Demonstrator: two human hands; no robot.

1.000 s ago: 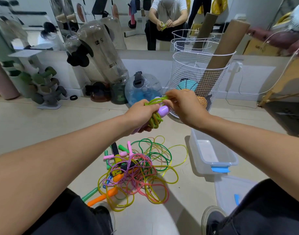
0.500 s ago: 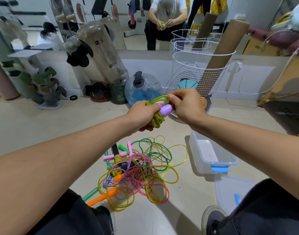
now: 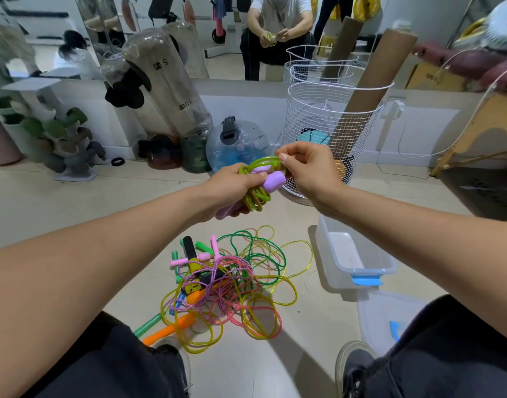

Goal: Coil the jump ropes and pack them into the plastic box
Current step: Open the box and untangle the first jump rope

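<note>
The left hand is gripping the coiled rope to keep it bundled while the right hand is pinching a loop, apparently securing it.

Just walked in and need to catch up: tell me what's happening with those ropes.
A seated person is coiling a green jump rope with purple handles. The left hand grips the bundle, while the right hand pinches a loop at its top. A tangled pile of ropes lies on the floor between the feet. The plastic box to the right holds no ropes yet.
</note>
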